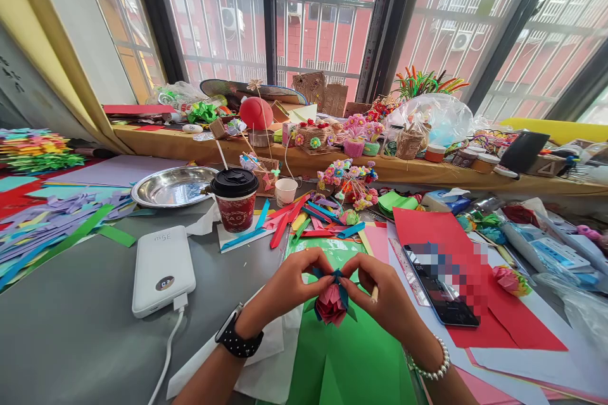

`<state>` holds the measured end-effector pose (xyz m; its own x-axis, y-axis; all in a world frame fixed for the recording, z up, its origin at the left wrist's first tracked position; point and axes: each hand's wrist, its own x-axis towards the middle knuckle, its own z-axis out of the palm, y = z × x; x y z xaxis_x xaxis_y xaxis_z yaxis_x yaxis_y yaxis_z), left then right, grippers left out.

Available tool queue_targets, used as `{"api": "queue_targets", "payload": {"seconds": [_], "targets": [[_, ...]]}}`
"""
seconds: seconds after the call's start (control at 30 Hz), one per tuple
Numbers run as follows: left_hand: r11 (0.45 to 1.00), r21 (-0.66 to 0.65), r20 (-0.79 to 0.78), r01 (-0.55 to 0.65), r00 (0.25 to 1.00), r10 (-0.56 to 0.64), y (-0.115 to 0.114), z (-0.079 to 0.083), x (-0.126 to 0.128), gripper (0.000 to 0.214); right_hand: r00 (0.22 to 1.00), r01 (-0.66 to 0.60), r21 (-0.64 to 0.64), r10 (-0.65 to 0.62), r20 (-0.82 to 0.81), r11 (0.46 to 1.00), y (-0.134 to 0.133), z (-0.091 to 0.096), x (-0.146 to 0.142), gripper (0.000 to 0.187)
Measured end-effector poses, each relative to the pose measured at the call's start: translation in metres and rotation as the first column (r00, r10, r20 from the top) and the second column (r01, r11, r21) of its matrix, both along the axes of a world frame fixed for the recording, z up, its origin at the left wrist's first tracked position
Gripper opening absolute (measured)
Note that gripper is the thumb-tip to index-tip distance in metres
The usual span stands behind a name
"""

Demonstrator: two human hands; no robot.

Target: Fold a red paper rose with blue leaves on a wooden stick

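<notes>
Between my two hands is a pink paper flower [331, 305] with blue and dark green paper leaves around it. My left hand [301, 280] pinches the blue paper at its upper edge from the left. From the other side my right hand [373, 285] pinches the same blue paper, fingertips close to the left ones. A thin pale stick [375, 294] pokes out between the fingers of my right hand; its other end is hidden. Below the flower lie green paper sheets [351, 361].
A white power bank [164, 271] with a cable, a lidded red cup [235, 199] and a steel plate [173, 188] stand left. Folded paper strips [304, 218] lie ahead. Right are a phone [441, 285], red paper [513, 310] and another paper flower [510, 280]. Crafts crowd the windowsill [199, 147].
</notes>
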<state>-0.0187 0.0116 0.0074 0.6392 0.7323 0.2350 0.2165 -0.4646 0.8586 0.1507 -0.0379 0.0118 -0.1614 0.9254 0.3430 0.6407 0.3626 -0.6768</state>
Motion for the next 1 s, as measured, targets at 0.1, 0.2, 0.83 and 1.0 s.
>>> {"api": "queue_targets", "payload": {"seconds": [0.1, 0.2, 0.83, 1.0], "targets": [[1.0, 0.008, -0.004, -0.008, 1.0, 0.008, -0.0001, 0.0003, 0.0003, 0.009, 1.0, 0.002, 0.016, -0.002, 0.011, 1.0, -0.0001, -0.0001, -0.0001, 0.002], [1.0, 0.003, -0.019, -0.016, 1.0, 0.016, -0.0003, 0.0017, 0.0001, 0.009, 1.0, 0.001, 0.037, -0.002, 0.023, 0.999, -0.0002, -0.0014, 0.0001, 0.004], [1.0, 0.011, -0.058, 0.005, 0.998, -0.005, 0.0031, 0.0032, -0.004, 0.01, 0.992, -0.027, 0.118, 0.012, 0.128, 0.993, 0.0, -0.0097, 0.0015, 0.004], [1.0, -0.011, -0.057, 0.018, 0.998, -0.018, 0.0027, 0.0035, -0.004, 0.011, 0.981, -0.032, 0.161, 0.0, 0.195, 0.986, -0.0003, -0.0073, 0.0013, 0.004]]}}
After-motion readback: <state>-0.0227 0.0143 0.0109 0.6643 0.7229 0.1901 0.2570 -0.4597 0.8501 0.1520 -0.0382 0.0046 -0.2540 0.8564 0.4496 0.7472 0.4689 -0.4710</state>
